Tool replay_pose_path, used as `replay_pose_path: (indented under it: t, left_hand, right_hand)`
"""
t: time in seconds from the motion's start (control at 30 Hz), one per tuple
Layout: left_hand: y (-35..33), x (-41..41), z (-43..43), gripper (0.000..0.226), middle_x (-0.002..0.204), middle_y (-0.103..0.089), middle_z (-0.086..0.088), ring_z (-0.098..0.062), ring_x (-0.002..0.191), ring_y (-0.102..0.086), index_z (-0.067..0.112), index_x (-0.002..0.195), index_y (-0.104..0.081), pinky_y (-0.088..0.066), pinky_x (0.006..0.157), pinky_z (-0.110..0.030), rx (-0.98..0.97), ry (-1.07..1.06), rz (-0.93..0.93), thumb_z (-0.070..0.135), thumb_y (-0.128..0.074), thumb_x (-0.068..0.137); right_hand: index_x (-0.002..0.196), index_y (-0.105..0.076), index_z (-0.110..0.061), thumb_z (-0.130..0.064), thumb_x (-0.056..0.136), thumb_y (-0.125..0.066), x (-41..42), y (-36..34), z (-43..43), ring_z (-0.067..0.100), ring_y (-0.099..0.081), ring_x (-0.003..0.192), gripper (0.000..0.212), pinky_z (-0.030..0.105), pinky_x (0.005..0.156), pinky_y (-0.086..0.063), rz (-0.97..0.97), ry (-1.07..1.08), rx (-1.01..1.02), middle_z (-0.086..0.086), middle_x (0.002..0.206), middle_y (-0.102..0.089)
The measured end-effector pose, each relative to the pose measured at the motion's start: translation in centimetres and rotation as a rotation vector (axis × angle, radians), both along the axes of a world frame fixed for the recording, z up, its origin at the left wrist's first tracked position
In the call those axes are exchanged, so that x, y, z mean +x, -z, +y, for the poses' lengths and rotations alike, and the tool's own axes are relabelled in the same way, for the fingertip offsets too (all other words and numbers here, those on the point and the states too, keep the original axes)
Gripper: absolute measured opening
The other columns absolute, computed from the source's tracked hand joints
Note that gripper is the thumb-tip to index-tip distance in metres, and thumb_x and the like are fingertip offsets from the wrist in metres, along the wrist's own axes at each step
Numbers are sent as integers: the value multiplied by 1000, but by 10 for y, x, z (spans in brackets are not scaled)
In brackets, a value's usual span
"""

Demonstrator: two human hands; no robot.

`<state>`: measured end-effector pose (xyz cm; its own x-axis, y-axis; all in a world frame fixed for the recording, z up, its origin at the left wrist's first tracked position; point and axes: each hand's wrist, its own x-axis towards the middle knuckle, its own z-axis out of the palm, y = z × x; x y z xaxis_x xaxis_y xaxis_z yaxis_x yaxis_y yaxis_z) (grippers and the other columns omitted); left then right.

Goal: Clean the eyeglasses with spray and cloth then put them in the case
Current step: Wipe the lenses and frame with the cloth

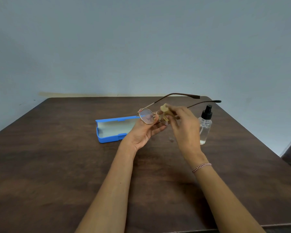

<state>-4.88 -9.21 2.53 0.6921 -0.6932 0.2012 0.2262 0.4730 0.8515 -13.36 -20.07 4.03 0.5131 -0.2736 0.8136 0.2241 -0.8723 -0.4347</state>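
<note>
The glasses (148, 117) are held above the table (57, 165), temples open and pointing away. The left hand (144, 132) grips them at one lens, fingers closed on the rim. The right hand (186, 125) pinches a cloth (165, 111) against the other lens. Left of the glasses lies the open case (114, 130); right of them stands the spray (205, 126).

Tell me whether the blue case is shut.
No, the blue case lies open on the table, its pale lining showing.
</note>
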Motion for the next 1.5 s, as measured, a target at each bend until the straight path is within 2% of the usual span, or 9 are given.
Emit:
replay_pose_path:
  t: [0.23,0.33,0.47,0.57,0.77,0.93,1.17,1.4,1.5]
  left_hand:
    - [2,7,7,30,87,-70,-5,-13,79,-68,7,104,-64,-56,68,-23,-52,-54,39,17,-58,77]
    - [1,6,7,23,90,-70,-6,-15,83,-68,14,95,-73,-57,71,-26,-14,-10,-20,14,-60,76]
    - [3,5,5,28,86,-70,-1,-10,81,-68,20,99,-73,-56,72,-24,13,41,-82,15,-70,71]
    - [6,9,7,24,85,-70,-1,-11,79,-69,21,91,-76,-57,74,-25,15,56,-97,15,-77,68]
    - [10,13,5,51,104,-68,-11,-19,92,-68,12,109,-69,-54,81,-32,44,104,-130,19,-84,61]
    - [8,14,12,33,93,-71,-5,-13,85,-68,8,107,-68,-55,78,-26,45,63,-150,-4,-61,77]
    - [6,13,7,67,106,-70,-8,-21,93,-68,8,116,-64,-54,84,-33,29,136,-115,22,-89,56]
    - [-2,15,16,45,108,-70,-7,-18,99,-66,18,116,-65,-56,81,-29,-94,-4,-80,1,-70,75]
    - [0,17,17,43,114,-67,-9,-19,100,-66,19,116,-66,-49,94,-34,-103,30,-92,14,-75,74]
  right_hand:
    - [105,-69,-8,-6,83,-68,4,2,-2,20,-60,88,22,29,68,-53,27,-93,-166,2,92,-64]
    - [111,-67,-7,-6,86,-63,3,3,-3,18,-56,92,24,31,66,-53,46,-30,-145,5,96,-61]
    - [114,-66,-8,1,86,-55,2,2,0,16,-49,98,32,11,85,-40,11,-145,-135,5,102,-60]
    - [105,-70,-10,-7,85,-48,5,0,2,14,-45,95,30,2,87,-32,-12,-179,-217,5,101,-59]
    - [102,-71,-8,-22,83,-35,8,0,-3,14,-44,98,43,18,82,-38,53,-74,-63,11,101,-57]
    - [97,-71,-8,-7,81,-44,4,-1,3,17,-43,94,32,3,83,-32,-7,-189,-261,5,101,-53]
    - [104,-69,-3,-11,83,-39,12,3,-9,20,-44,91,37,29,69,-47,28,21,-216,15,96,-59]
    - [111,-65,-2,11,79,-64,9,9,-3,29,-55,88,35,32,78,-44,105,-104,-303,12,98,-61]
    - [109,-67,-2,8,80,-62,7,7,-5,29,-56,88,30,26,79,-44,70,-84,-250,12,96,-61]
